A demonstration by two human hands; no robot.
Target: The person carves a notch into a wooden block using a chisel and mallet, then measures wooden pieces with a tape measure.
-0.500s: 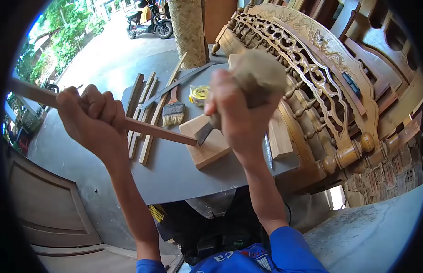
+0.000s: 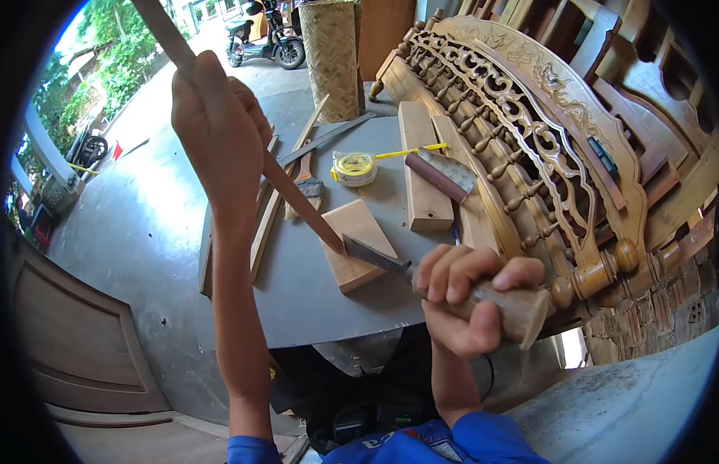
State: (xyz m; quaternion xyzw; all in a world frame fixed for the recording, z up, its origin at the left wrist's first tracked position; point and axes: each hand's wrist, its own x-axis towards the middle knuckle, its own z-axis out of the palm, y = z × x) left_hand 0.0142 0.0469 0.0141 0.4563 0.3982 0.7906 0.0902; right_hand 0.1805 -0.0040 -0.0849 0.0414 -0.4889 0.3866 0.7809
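Observation:
My left hand (image 2: 220, 139) is closed around a long wooden stick (image 2: 298, 203), which slants down to the right. The stick's lower end rests against a wooden block (image 2: 358, 232) on the grey table. My right hand (image 2: 464, 290) grips the thick handle of a chisel (image 2: 375, 255). Its dark blade points left across the block and meets the stick near that lower end. My right thumb and fingers wrap the handle, whose butt sticks out to the right.
Behind the block lie a tape measure (image 2: 354, 168), a paintbrush (image 2: 307, 189), a metal ruler (image 2: 328, 138), wood strips (image 2: 267, 232) and rolled sandpaper (image 2: 441, 176) on a timber piece (image 2: 420, 174). A carved wooden headboard (image 2: 529, 116) leans at the right. A motorbike (image 2: 270, 39) stands far back.
My left hand has risen and moved right, turning the stick steeper. My right hand has come down and right, swinging the chisel from upright to a low slant.

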